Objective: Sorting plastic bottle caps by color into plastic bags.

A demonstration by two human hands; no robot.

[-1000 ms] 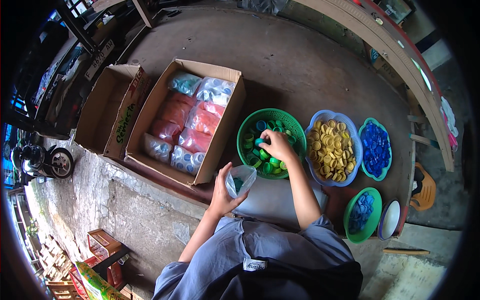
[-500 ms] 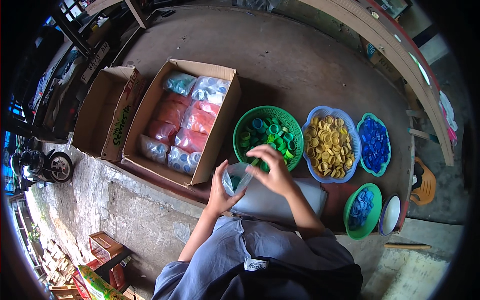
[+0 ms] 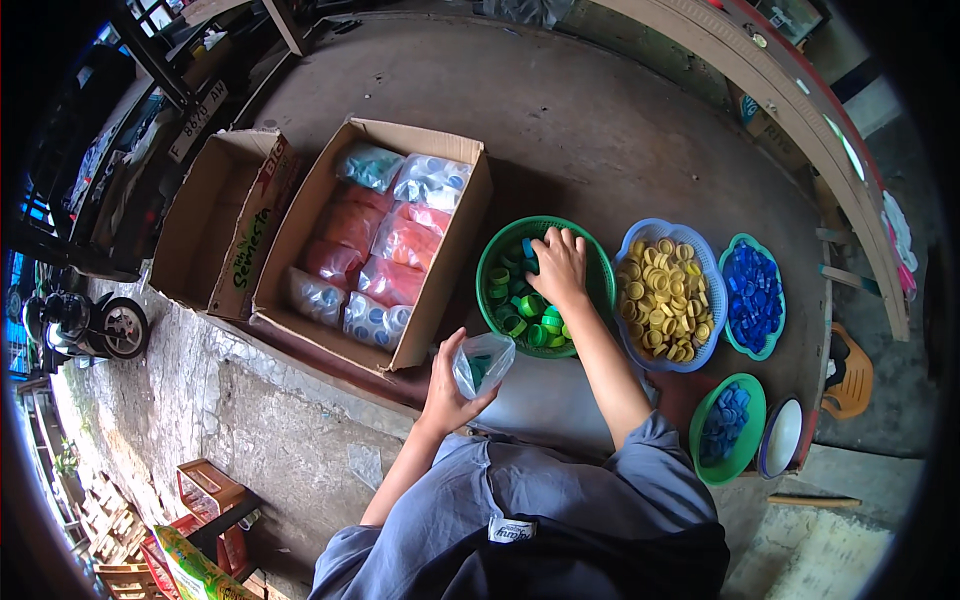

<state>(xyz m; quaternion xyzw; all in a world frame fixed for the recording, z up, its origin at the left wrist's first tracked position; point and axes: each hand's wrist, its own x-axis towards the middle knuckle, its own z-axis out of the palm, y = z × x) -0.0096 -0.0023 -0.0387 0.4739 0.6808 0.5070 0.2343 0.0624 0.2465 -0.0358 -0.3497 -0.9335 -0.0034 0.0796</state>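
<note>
My left hand (image 3: 448, 392) is closed round a clear plastic bag (image 3: 499, 352), its mouth tipped up and spread wide. Green caps show through the film. My right hand (image 3: 561, 266) is down inside the round green basket (image 3: 604, 288), among green plastic bottle caps (image 3: 514, 326). Its fingers curl downward, and their tips are partly hidden. A teal-blue cap (image 3: 528, 247) sits right beside the index finger. Between my arms, a folded sheet of clear plastic (image 3: 545, 395) lies at the table's near edge.
A cardboard box (image 3: 440, 300) left of the basket holds several filled bags; a second box (image 3: 190, 230) stands further left. To the right are a lilac basket (image 3: 718, 300) of yellow caps, a teal basket (image 3: 771, 345) of dark blue caps, a green bowl (image 3: 757, 440) and a white bowl (image 3: 785, 440).
My right hand has left the bag's mouth and moved up and right into the green basket. My left hand stays in nearly the same place with the bag.
</note>
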